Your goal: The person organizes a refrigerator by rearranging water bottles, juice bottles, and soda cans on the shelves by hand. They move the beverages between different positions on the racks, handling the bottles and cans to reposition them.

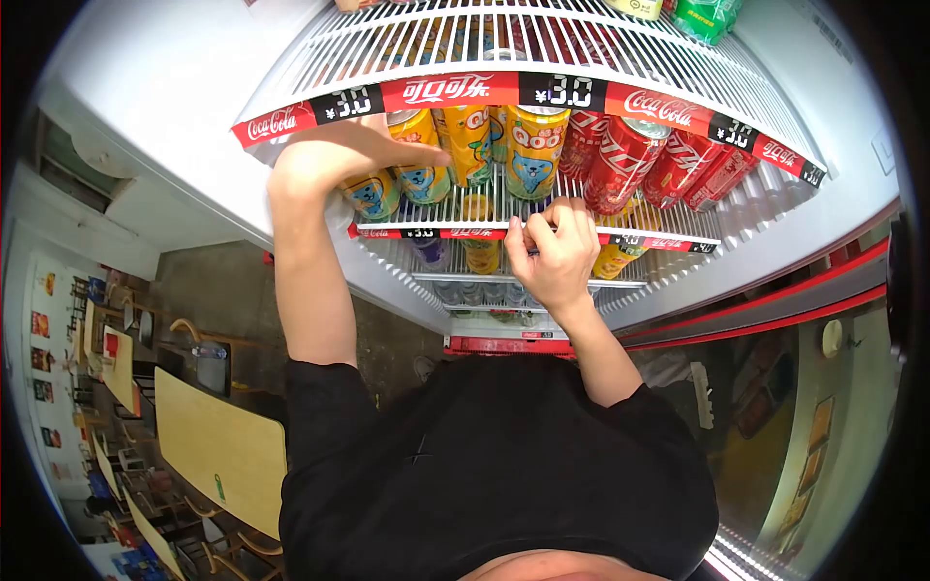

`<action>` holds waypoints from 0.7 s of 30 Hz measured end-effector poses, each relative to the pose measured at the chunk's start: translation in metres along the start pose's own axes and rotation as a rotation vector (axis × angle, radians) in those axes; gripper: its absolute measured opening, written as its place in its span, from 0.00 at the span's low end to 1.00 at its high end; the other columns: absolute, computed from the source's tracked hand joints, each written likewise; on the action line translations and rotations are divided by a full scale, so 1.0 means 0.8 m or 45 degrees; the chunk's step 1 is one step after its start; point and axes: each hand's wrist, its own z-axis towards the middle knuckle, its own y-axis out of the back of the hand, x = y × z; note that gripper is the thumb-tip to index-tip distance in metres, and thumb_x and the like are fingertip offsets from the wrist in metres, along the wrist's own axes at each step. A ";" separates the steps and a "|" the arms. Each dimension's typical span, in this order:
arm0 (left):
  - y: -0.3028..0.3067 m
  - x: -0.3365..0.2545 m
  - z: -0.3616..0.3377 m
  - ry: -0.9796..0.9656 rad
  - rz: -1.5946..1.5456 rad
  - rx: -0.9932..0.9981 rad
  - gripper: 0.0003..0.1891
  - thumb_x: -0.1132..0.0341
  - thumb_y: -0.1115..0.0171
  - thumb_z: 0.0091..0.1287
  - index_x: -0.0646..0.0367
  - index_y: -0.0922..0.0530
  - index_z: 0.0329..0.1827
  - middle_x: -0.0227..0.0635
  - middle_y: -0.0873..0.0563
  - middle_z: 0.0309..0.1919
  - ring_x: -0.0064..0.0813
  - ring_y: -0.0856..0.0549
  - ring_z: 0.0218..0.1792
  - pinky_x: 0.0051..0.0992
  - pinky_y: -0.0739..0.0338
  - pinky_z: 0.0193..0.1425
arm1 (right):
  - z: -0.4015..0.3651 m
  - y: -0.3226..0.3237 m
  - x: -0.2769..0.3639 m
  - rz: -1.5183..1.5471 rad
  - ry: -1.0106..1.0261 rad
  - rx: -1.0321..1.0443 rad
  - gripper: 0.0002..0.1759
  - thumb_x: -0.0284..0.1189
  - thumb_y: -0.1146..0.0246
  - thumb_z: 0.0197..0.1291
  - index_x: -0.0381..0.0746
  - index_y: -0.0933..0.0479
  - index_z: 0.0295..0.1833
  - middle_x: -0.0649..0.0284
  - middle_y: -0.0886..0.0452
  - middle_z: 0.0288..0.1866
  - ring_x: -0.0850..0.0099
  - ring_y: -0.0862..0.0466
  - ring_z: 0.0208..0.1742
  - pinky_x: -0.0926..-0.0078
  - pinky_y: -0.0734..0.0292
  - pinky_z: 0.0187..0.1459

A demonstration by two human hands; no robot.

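Observation:
My left hand (368, 150) reaches in under the upper shelf strip, beside the yellow Qoo cans (418, 160) at the left; one finger or thumb points right across them, and its other fingers are hidden. My right hand (557, 250) is curled at the front edge of the lower shelf (465, 232), just below a yellow Qoo can (534, 153). Whatever its fingers may hold is too small to make out. Red Coca-Cola cans (625, 163) stand to the right of the Qoo cans.
The white wire upper shelf (484, 48) carries a red price strip (659, 108) above my hands. More cans show on lower shelves. The red-edged fridge door (775, 315) stands open at the right. Wooden tables (218, 441) and chairs are at the left.

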 end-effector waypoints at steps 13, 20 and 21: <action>-0.024 0.022 0.049 -0.021 0.031 -0.221 0.43 0.26 0.30 0.57 0.56 0.15 0.59 0.41 0.10 0.41 0.35 0.12 0.44 0.37 0.20 0.55 | -0.001 -0.001 -0.001 0.014 0.008 -0.005 0.16 0.32 0.26 0.54 0.45 0.27 0.22 0.65 0.31 0.30 0.62 0.27 0.34 0.62 0.36 0.34; -0.041 0.038 0.068 -0.226 0.160 -0.548 0.37 0.31 0.30 0.63 0.53 0.16 0.62 0.36 0.09 0.48 0.36 0.12 0.46 0.38 0.19 0.55 | -0.002 -0.003 -0.001 0.021 -0.001 -0.002 0.17 0.32 0.26 0.54 0.45 0.27 0.21 0.65 0.31 0.29 0.62 0.27 0.34 0.62 0.36 0.34; -0.041 0.039 0.068 -0.263 0.222 -0.558 0.36 0.31 0.32 0.64 0.53 0.16 0.62 0.36 0.09 0.48 0.36 0.12 0.46 0.38 0.20 0.55 | -0.002 -0.003 -0.001 0.017 0.000 -0.004 0.17 0.32 0.26 0.54 0.45 0.27 0.21 0.65 0.31 0.29 0.62 0.27 0.34 0.62 0.36 0.34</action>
